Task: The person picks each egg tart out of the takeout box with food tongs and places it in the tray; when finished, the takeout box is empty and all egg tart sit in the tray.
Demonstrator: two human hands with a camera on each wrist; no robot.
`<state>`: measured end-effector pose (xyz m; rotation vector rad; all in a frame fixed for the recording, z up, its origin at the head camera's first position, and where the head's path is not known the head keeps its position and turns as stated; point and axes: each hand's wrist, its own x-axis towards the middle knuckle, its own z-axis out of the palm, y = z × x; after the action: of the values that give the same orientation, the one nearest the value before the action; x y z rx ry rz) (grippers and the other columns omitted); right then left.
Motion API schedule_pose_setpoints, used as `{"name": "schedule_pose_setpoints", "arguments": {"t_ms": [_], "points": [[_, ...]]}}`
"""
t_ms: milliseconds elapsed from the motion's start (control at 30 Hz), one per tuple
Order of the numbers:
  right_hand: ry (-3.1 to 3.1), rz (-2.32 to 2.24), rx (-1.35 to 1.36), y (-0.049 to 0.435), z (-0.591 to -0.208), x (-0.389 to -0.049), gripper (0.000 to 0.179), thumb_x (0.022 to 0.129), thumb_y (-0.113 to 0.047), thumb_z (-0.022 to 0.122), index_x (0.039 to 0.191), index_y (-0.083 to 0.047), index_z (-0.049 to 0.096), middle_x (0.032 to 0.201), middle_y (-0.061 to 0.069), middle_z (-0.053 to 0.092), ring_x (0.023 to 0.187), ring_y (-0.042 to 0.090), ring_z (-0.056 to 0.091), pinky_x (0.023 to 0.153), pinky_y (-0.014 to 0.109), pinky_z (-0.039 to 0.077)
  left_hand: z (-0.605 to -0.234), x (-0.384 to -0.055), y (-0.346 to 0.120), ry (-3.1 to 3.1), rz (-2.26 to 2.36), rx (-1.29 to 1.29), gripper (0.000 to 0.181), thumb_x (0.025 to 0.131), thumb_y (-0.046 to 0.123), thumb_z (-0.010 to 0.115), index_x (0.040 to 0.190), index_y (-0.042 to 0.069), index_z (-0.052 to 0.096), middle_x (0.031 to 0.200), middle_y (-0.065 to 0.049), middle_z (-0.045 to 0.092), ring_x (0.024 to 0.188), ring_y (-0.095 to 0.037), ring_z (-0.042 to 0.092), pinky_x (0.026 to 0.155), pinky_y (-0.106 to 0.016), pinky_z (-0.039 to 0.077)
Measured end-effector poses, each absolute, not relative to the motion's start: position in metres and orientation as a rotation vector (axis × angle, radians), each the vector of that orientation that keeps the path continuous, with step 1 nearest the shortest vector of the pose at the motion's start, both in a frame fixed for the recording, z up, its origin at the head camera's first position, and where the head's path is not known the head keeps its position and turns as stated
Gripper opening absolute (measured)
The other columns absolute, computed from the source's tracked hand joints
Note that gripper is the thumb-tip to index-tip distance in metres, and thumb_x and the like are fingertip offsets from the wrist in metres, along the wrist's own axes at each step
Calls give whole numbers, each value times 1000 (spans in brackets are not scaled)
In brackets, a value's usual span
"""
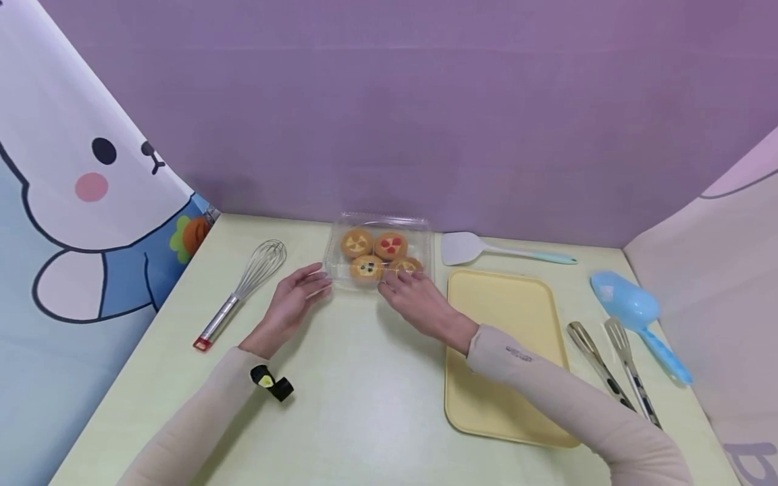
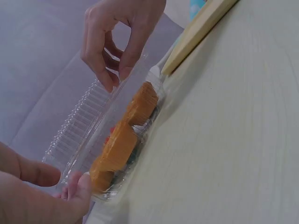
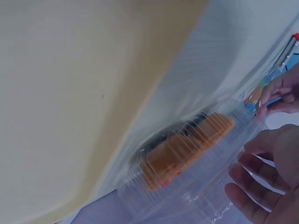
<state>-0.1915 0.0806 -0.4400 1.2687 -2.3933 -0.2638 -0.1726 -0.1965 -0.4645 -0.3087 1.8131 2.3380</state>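
Lying flat near the back of the counter, the clear box has its long side running left to right, with four little cakes inside. It is straight ahead of both hands, a bit farther back than the wrists. The left hand is at the front left corner, with its fingers apart and rather straight, touching the plastic. The right hand is nearer the middle of the long front side. Its grip looks like a small pinch, thumb and first finger on the front rim (see-through plastic is tricky to spot). Just past the box's right end is the spatula, and the yellow tray lies partly under the right arm.
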Motion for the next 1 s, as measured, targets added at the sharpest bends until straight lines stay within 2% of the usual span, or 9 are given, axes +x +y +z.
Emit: {"name": "schedule_pose_setpoints", "arguments": {"t_ms": [67,367,500,667,1000], "points": [[-2377,-274,1276,80,-442,-192,34,89,7,66,119,-9,67,118,6,69,101,22,68,76,33,63,-466,-173,-197,1777,2365,-321,56,105,-3,50,158,-6,32,126,-6,61,113,-10,68,122,-37,45],[-2333,-213,1273,79,-446,-195,32,88,8,68,115,-8,66,110,7,69,96,22,69,65,31,62,-469,-174,-195,1672,2453,-356,55,103,-6,52,156,-5,34,107,1,69,104,-9,72,117,-34,50],[-2324,-173,1277,79,-448,-197,32,88,8,67,116,-8,67,108,7,69,94,22,69,59,29,60,-472,-176,-192,1655,2491,-385,54,102,-8,52,154,-4,37,100,3,71,98,-8,73,109,-29,56],[-2318,-151,1275,78,-449,-199,30,89,8,66,114,-8,67,106,7,69,92,22,68,55,28,58,-473,-177,-189,1687,2495,-446,55,101,-8,56,153,-2,41,103,1,70,94,-7,73,97,-21,60],[-2278,-152,1237,75,-452,-200,28,91,3,68,115,-12,70,107,6,72,88,22,70,56,28,59,-472,-180,-187,1767,2455,-558,57,96,-8,65,150,-1,49,98,3,75,87,-4,73,91,-19,62]]}}
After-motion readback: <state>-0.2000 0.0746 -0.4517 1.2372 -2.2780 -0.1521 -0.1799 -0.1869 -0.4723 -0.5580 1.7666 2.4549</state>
